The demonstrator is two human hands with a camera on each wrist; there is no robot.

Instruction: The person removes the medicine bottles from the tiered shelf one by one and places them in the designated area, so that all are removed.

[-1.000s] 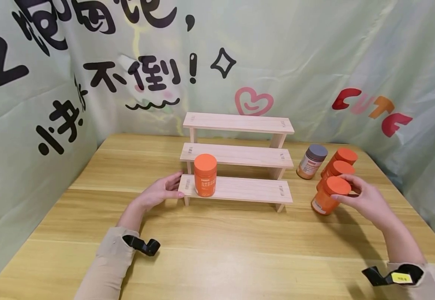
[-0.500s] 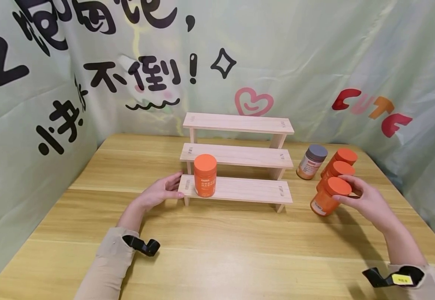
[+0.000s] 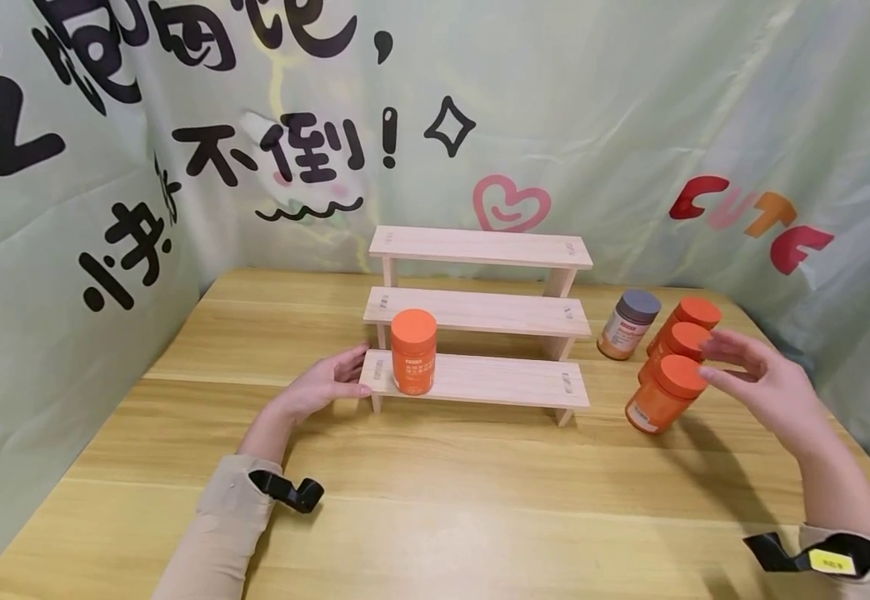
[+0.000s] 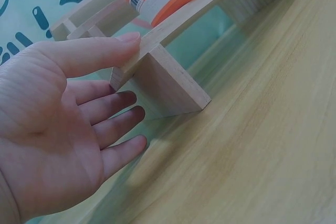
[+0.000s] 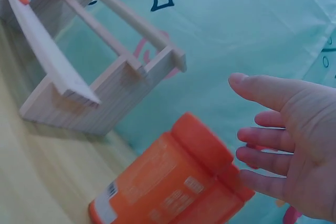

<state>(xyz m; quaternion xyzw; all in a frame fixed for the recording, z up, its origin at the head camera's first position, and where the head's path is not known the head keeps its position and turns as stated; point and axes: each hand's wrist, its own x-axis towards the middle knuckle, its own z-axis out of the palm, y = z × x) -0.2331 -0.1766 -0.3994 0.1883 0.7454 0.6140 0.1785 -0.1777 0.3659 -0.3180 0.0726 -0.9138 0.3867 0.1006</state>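
In the head view my left hand point(image 3: 325, 385) is at the left end of a three-tier wooden shelf point(image 3: 495, 381). The left wrist view shows its thumb over the bottom board's corner and the index fingertip behind it, pinching the board; the other fingers hang free. An orange jar point(image 3: 414, 352) stands upright on the left part of that bottom board. My right hand point(image 3: 768, 387) is just right of the nearest orange jar point(image 3: 663, 396), its fingers spread and apart from the lid. In the right wrist view nothing lies between the thumb and fingers of that hand.
Behind the nearest jar, two more orange jars point(image 3: 686, 340) point(image 3: 697, 312) stand in a row. A jar with a grey-blue lid point(image 3: 628, 325) stands between them and the shelf. A printed cloth point(image 3: 600, 125) hangs behind the wooden table point(image 3: 442, 517).
My right hand has let go of the nearest orange jar and moved a little right, its fingers opening. The left hand stays at the shelf. The head view has shifted slightly.
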